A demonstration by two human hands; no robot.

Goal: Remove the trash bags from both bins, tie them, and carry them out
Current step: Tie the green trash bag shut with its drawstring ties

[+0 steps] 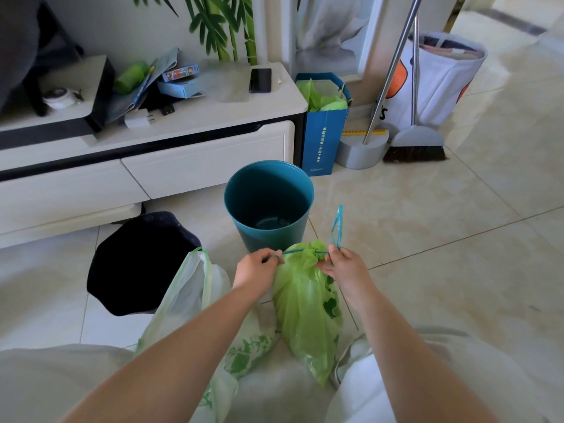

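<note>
On the floor by the two emptied bins (268, 206), both hands (258, 267) pinch the blue drawstring (337, 227) of the green bag (305, 306), cinching it, while the white bag (189, 294) sits open, so carrying's left.

We see soft daylight coming from the upper right, glare washing the floor tiles (503, 96) pale there, faint shadows, wide-angle bending at edges, slight overall softness.
</note>
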